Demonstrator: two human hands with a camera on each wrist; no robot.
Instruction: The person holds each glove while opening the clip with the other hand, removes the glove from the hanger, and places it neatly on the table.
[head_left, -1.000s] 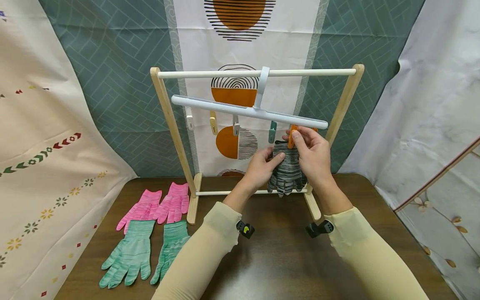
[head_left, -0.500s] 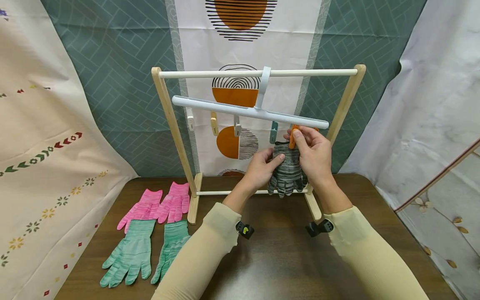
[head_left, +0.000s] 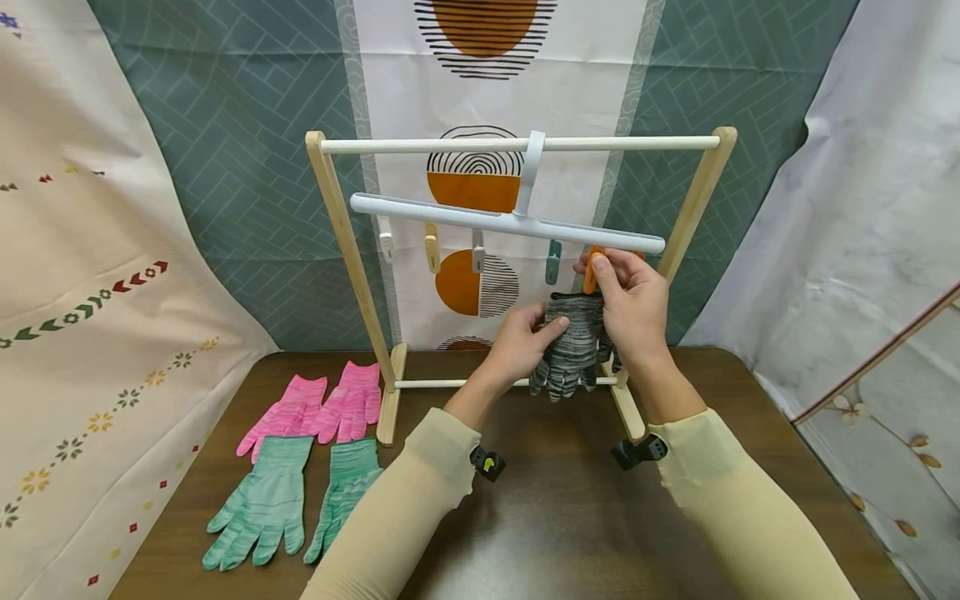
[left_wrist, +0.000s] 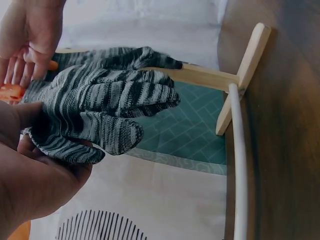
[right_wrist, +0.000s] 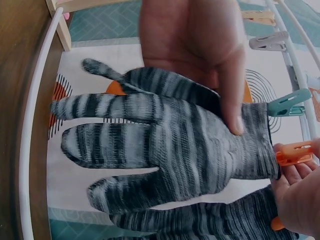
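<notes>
My left hand (head_left: 523, 340) pinches a grey-and-black striped knit glove (head_left: 573, 337) near its cuff, thumb on the near face. The glove's fingers hang down. An orange clothespin (head_left: 592, 271) is pinched in my right hand (head_left: 633, 304), below the right end of a pale blue hanger (head_left: 502, 223). In the right wrist view the tip of the orange clothespin (right_wrist: 295, 153) meets the cuff's edge; whether it bites the cloth I cannot tell. A second striped glove (right_wrist: 200, 220) hangs just beyond, with another orange clip (right_wrist: 277, 223) at its cuff.
The tilted hanger hooks over the white bar of a wooden rack (head_left: 345, 258). A teal clip (head_left: 552, 262), a grey clip (head_left: 478, 252), a yellow clip (head_left: 432, 248) and a white clip (head_left: 386, 240) hang from it. Pink gloves (head_left: 351, 404) and green gloves (head_left: 266, 500) lie on the table's left.
The glove in my left hand has dropped slightly, so its cuff now sits lower against the orange clothespin. Both hands otherwise keep nearly the same places.
</notes>
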